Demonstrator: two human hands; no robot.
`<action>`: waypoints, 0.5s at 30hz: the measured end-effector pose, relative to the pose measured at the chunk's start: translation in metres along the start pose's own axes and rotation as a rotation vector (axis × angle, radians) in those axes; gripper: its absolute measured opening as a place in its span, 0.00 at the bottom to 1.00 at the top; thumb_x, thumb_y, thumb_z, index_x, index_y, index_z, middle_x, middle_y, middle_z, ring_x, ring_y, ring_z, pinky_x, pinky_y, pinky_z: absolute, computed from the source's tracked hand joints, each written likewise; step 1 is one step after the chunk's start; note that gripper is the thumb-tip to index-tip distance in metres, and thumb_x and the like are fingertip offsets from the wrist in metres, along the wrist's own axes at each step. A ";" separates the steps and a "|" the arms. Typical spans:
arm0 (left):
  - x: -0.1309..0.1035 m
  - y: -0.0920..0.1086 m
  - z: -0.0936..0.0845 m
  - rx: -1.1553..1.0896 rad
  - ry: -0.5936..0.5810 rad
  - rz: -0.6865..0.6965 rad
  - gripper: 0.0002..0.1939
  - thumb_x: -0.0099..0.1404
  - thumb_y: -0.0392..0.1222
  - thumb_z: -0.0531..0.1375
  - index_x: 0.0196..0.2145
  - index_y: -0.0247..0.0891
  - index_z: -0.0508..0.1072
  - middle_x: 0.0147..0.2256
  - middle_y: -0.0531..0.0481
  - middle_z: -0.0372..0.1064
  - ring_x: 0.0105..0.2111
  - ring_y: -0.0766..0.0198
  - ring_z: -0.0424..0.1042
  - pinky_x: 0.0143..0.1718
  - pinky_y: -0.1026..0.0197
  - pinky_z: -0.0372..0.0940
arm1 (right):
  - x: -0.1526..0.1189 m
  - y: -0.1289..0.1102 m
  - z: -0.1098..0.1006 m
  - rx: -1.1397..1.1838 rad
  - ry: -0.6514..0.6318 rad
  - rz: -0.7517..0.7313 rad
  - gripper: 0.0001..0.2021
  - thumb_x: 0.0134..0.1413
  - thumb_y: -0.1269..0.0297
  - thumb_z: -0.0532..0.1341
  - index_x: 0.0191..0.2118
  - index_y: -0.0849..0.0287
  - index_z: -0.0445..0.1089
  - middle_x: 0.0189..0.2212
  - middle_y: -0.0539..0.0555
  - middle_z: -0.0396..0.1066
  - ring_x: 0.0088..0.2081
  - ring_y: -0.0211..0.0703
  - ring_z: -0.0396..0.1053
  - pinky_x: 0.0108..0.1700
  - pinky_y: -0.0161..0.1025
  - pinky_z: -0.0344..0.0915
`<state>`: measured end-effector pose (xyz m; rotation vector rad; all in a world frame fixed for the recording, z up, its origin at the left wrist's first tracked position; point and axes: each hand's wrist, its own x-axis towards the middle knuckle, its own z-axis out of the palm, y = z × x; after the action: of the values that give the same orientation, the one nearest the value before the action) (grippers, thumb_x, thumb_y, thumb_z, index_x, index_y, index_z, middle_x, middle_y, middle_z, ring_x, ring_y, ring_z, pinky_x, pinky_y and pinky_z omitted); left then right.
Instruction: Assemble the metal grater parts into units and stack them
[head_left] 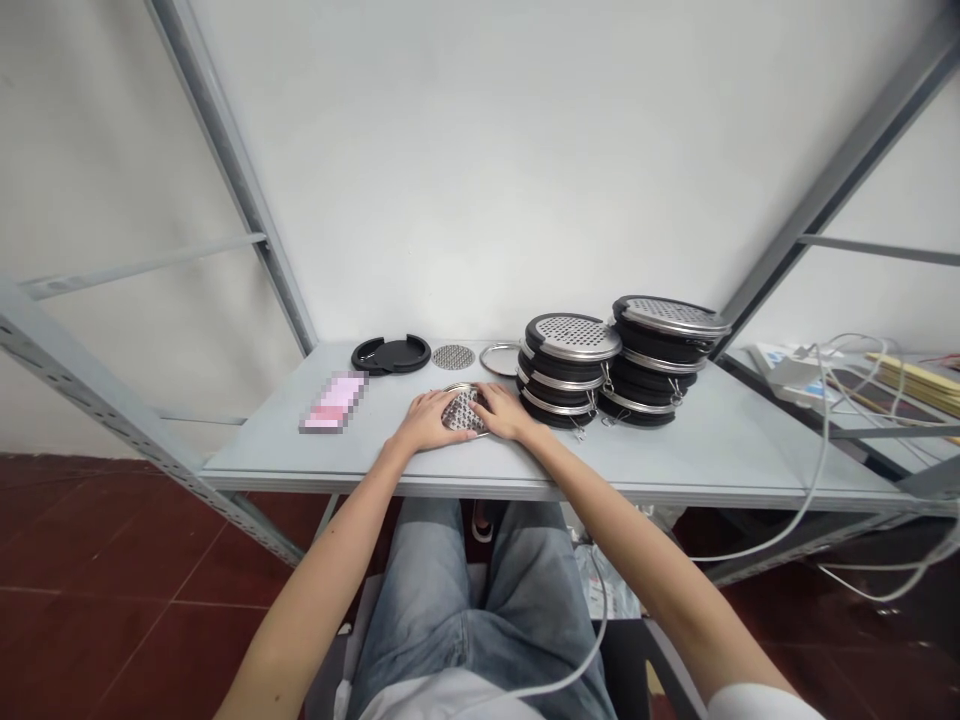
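Observation:
A round metal grater plate (465, 411) with a shiny rim lies on the table near its front edge. My left hand (431, 420) curves round its left side, the thumb lying across the near part. From the right, my right hand (504, 411) grips the opposite side, with its thumb on the plate. The palms and fingers hide much of the rim. Behind them are a loose perforated disc (454, 357), a metal ring-edged plate (501, 359) and a black round holder (392, 354) with a raised, broken rim.
Two stacks of black round containers with perforated metal tops, a nearer stack (574, 338) and a taller stack (667, 315), stand right of my hands, wire clips hanging off them. A blurred pink item (334, 402) lies left. White cables (814, 470) loop at the right.

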<state>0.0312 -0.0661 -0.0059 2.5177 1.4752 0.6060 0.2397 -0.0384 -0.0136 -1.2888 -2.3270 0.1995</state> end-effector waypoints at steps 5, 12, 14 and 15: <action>-0.001 0.002 -0.001 0.002 -0.004 0.004 0.47 0.53 0.73 0.59 0.64 0.44 0.60 0.62 0.44 0.60 0.62 0.44 0.57 0.63 0.43 0.51 | 0.007 -0.012 -0.004 -0.123 -0.029 0.088 0.23 0.69 0.51 0.46 0.56 0.60 0.67 0.46 0.61 0.70 0.51 0.51 0.64 0.53 0.42 0.57; -0.002 0.001 0.000 0.024 -0.007 0.003 0.46 0.54 0.74 0.58 0.64 0.47 0.61 0.63 0.45 0.59 0.62 0.44 0.57 0.63 0.43 0.50 | 0.013 -0.020 -0.002 -0.201 -0.060 0.140 0.22 0.70 0.58 0.43 0.55 0.60 0.68 0.47 0.61 0.69 0.51 0.51 0.63 0.56 0.43 0.53; -0.002 0.001 0.000 0.028 -0.006 0.002 0.45 0.54 0.74 0.58 0.63 0.48 0.62 0.63 0.45 0.59 0.62 0.44 0.58 0.63 0.43 0.50 | 0.012 -0.019 -0.003 -0.196 -0.063 0.148 0.21 0.70 0.61 0.43 0.57 0.60 0.67 0.47 0.61 0.69 0.51 0.51 0.62 0.56 0.43 0.53; -0.002 0.001 0.000 0.031 -0.009 -0.001 0.45 0.54 0.74 0.58 0.63 0.48 0.63 0.63 0.45 0.59 0.62 0.44 0.58 0.63 0.43 0.50 | 0.012 -0.019 -0.003 -0.192 -0.061 0.152 0.21 0.69 0.63 0.44 0.57 0.60 0.67 0.48 0.61 0.68 0.51 0.51 0.62 0.56 0.43 0.53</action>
<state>0.0310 -0.0684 -0.0067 2.5392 1.4938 0.5762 0.2213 -0.0394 -0.0010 -1.5756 -2.3460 0.0663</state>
